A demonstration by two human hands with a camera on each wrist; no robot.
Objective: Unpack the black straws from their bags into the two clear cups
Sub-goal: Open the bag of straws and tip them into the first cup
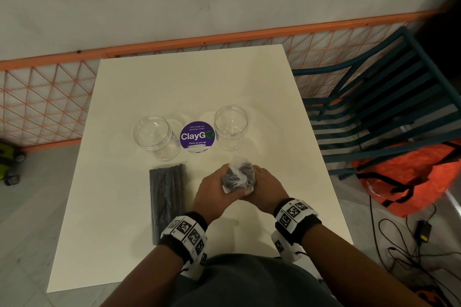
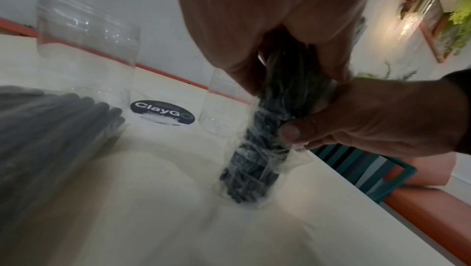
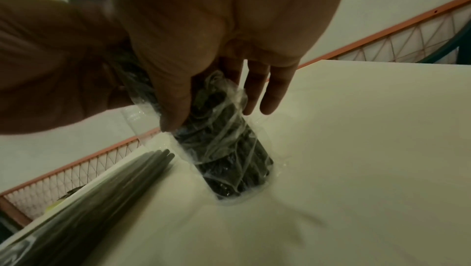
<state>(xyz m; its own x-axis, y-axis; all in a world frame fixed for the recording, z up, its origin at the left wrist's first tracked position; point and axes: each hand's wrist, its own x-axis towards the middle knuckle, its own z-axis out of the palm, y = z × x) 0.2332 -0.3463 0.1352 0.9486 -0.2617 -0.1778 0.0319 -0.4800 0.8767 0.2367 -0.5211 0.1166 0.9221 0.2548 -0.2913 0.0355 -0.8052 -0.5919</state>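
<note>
An upright clear bag of black straws (image 1: 238,177) stands with its lower end on the white table (image 1: 189,82), held between both hands. My left hand (image 1: 212,190) grips its upper part from the left. My right hand (image 1: 265,185) pinches the crinkled plastic from the right, its thumb (image 2: 290,131) pressed on the bag (image 2: 257,159). In the right wrist view the bag (image 3: 224,149) stands below my palm, the fingers (image 3: 270,93) reaching behind it. A second bag of straws (image 1: 167,197) lies flat to the left. Two empty clear cups (image 1: 152,136) (image 1: 231,127) stand beyond.
A round purple ClayGo sticker (image 1: 197,136) lies between the cups. An orange mesh fence (image 1: 45,97) runs behind the table. A teal slatted chair (image 1: 379,112) and an orange bag (image 1: 411,177) stand right of the table, with cables (image 1: 409,252) on the floor.
</note>
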